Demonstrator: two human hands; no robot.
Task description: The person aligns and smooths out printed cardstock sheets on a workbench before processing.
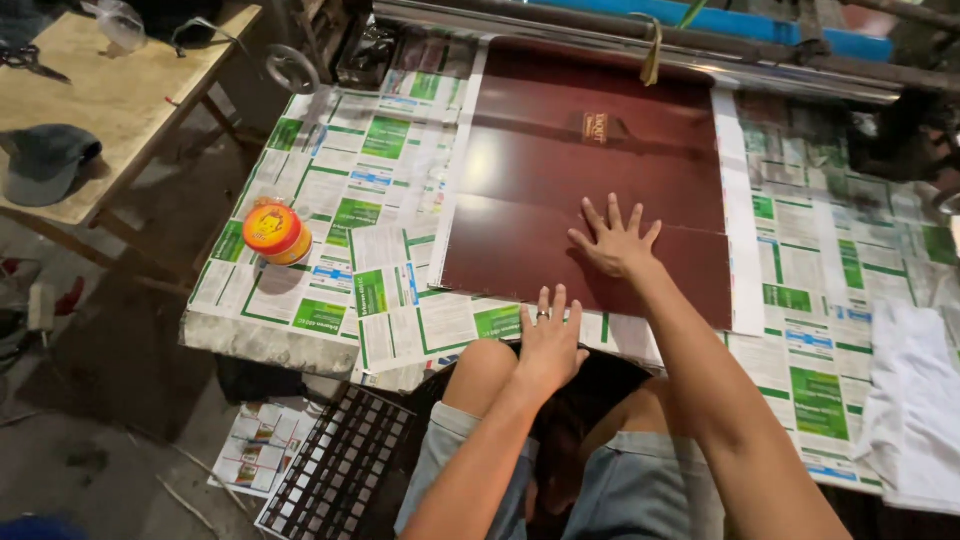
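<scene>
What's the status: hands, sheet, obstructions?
Right hand flat on maroon sheet. Left hand open at sheet's near edge. Orange tin sits apart, left.

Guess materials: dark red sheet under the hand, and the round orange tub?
Dark red sheet: looks like glossy coated card or laminate, since light glares off it and crease lines run across. Orange tub: probably plastic or tin with a printed lid; cannot tell which.

Orange-lidded jar [276, 232], grey cap [44, 162], white cloth [915, 400]
</scene>
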